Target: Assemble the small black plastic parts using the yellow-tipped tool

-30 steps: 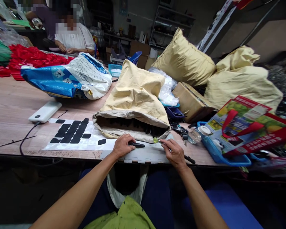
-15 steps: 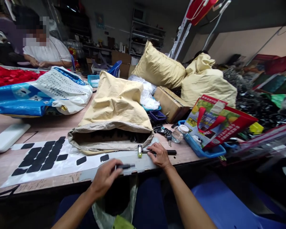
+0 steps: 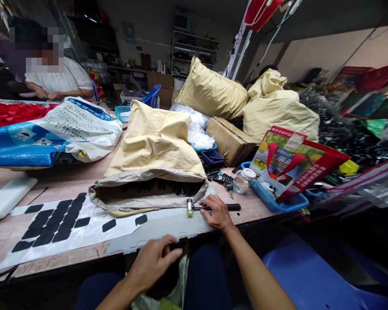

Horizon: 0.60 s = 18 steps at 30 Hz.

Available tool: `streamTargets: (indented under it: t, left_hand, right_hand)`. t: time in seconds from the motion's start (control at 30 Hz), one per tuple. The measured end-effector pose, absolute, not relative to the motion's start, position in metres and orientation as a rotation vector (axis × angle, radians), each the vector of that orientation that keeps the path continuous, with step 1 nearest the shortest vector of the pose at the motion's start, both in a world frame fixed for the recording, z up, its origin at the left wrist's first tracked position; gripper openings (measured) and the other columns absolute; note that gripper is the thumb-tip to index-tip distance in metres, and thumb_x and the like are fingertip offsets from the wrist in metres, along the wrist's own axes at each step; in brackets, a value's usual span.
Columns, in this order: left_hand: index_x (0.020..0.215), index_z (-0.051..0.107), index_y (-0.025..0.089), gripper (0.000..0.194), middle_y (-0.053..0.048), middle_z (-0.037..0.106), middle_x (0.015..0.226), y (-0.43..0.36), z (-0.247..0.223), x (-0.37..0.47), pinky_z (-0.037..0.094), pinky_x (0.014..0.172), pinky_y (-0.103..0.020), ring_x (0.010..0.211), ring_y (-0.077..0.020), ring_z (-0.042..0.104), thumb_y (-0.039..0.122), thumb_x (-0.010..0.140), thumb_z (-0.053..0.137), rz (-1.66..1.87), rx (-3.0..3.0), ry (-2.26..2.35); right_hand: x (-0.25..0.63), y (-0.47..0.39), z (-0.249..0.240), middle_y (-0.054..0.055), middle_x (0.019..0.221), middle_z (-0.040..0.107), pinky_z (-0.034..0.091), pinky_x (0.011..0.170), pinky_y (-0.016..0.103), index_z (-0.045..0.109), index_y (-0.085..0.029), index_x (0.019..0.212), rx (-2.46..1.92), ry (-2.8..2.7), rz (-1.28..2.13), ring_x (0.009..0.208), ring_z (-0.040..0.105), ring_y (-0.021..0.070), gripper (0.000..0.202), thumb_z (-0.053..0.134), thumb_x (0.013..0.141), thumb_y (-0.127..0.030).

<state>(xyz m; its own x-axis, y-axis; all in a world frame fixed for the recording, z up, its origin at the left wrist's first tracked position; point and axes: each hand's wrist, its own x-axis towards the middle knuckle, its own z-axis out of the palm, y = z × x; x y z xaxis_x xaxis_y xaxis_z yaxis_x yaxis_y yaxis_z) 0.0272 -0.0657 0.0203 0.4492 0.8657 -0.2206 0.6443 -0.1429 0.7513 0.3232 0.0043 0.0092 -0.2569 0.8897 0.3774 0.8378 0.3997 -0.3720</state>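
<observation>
A small hammer (image 3: 189,207) with a metal head and a yellow-green face lies on the grey sheet (image 3: 161,220) at the table's front edge. My right hand (image 3: 217,212) rests over its black handle, fingers curled around it. My left hand (image 3: 155,261) is below the table edge, above an open pale sack (image 3: 182,275) at my lap. Its thumb and forefinger are apart, and I see nothing held between them. A cream sack (image 3: 160,142) lies on the table, its mouth facing me, with dark pieces inside.
Black rounded patches (image 3: 56,219) lie on white backing at left, near a white power bank (image 3: 11,198). A glass jar (image 3: 244,181), keys and a blue basket (image 3: 278,202) with a red bag (image 3: 294,165) stand at right. A co-worker (image 3: 58,77) sits across.
My left hand has moved down and slightly right, off the table edge. The dark rod with a grey tip that it held is out of sight. My right hand stays on the hammer.
</observation>
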Motion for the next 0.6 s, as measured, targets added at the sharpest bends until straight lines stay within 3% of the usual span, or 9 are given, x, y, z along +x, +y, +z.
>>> streamTargets:
  t: [0.07, 0.13, 0.2, 0.3, 0.43, 0.6]
  left_hand:
    - [0.114, 0.069, 0.027, 0.033, 0.001, 0.068, 0.077, -0.029, 0.040, 0.046, 0.042, 0.067, -0.027, 0.071, -0.0175, 0.064, 0.049, 0.097, 0.053, 0.505, 1.936, 1.324]
    - [0.118, 0.068, 0.027, 0.027, -0.002, 0.070, 0.096, 0.013, 0.050, 0.064, 0.043, 0.071, -0.027, 0.083, -0.0186, 0.065, 0.036, 0.098, 0.052, 0.636, 2.131, 1.393]
    - [0.125, 0.066, 0.030, 0.033, -0.004, 0.067, 0.108, 0.054, 0.054, 0.078, 0.042, 0.071, -0.028, 0.089, -0.0195, 0.065, 0.022, 0.097, 0.050, 0.588, 2.417, 1.347]
    - [0.113, 0.071, 0.029, 0.036, -0.006, 0.063, 0.105, 0.097, 0.052, 0.093, 0.041, 0.070, -0.030, 0.088, -0.0203, 0.063, 0.009, 0.088, 0.056, 0.407, 2.687, 1.244]
    - [0.096, 0.071, 0.021, 0.021, -0.010, 0.061, 0.102, 0.111, 0.049, 0.104, 0.040, 0.075, -0.034, 0.092, -0.0236, 0.060, 0.008, 0.086, 0.058, 0.373, 2.746, 1.217]
    - [0.094, 0.068, 0.019, 0.007, -0.012, 0.062, 0.102, 0.086, 0.053, 0.085, 0.037, 0.084, -0.040, 0.101, -0.0284, 0.054, 0.018, 0.087, 0.068, 0.527, 2.688, 1.212]
  right_hand:
    - [0.323, 0.004, 0.009, 0.004, 0.092, 0.061, 0.045, 0.084, 0.035, 0.070, -0.022, 0.099, -1.461, -2.130, 0.136, 0.090, 0.054, 0.0224, 0.020, 0.069, 0.079, -0.021]
    - [0.324, 0.004, 0.009, 0.004, 0.092, 0.061, 0.045, 0.083, 0.035, 0.070, -0.022, 0.098, -1.453, -2.130, 0.144, 0.090, 0.054, 0.0226, 0.020, 0.069, 0.078, -0.021]
    - [0.325, 0.004, 0.008, 0.005, 0.092, 0.061, 0.046, 0.083, 0.035, 0.070, -0.021, 0.098, -1.451, -2.127, 0.146, 0.091, 0.054, 0.0227, 0.020, 0.069, 0.078, -0.021]
    - [0.327, 0.005, 0.006, 0.005, 0.093, 0.061, 0.046, 0.083, 0.035, 0.070, -0.021, 0.098, -1.446, -2.122, 0.137, 0.091, 0.054, 0.0225, 0.021, 0.068, 0.078, -0.021]
    - [0.327, 0.006, 0.005, 0.005, 0.092, 0.061, 0.046, 0.082, 0.034, 0.069, -0.021, 0.097, -1.439, -2.126, 0.131, 0.090, 0.054, 0.0226, 0.020, 0.068, 0.078, -0.021]
    - [0.326, 0.005, 0.006, 0.005, 0.091, 0.062, 0.046, 0.083, 0.035, 0.069, -0.022, 0.096, -1.423, -2.117, 0.136, 0.090, 0.055, 0.0226, 0.016, 0.065, 0.081, -0.023]
